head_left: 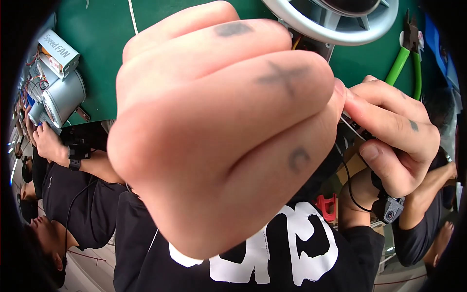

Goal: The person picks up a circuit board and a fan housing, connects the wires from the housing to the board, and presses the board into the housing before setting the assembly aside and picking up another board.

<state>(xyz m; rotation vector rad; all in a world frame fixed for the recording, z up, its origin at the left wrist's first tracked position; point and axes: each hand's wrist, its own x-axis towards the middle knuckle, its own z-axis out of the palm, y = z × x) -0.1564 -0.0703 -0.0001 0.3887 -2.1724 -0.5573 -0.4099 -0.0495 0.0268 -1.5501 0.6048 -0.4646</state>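
Note:
My left hand (pixel 224 117) fills the middle of the head view, very near, closed in a fist with dark marks on its fingers. Its thumb tip and curled forefinger press together; what lies between them is hidden. Against that thumb rest the fingertips of my right hand (pixel 404 126), whose fingers are bent and whose thumb sits lower. A thin white strip (pixel 353 127) runs from the meeting fingertips down to the right thumb, which appears to grip it. Just beyond the left knuckles stands a white round fan housing (pixel 335 34), partly covered by my hand.
Beneath lies a green mat (pixel 97 24). Green-handled cutters (pixel 408 58) are at the far right. On the left are a white box (pixel 59 51) and a silver cylinder (pixel 65 100), beside a co-worker's hand (pixel 51 143). A red plastic piece (pixel 327 207) shows below my right hand.

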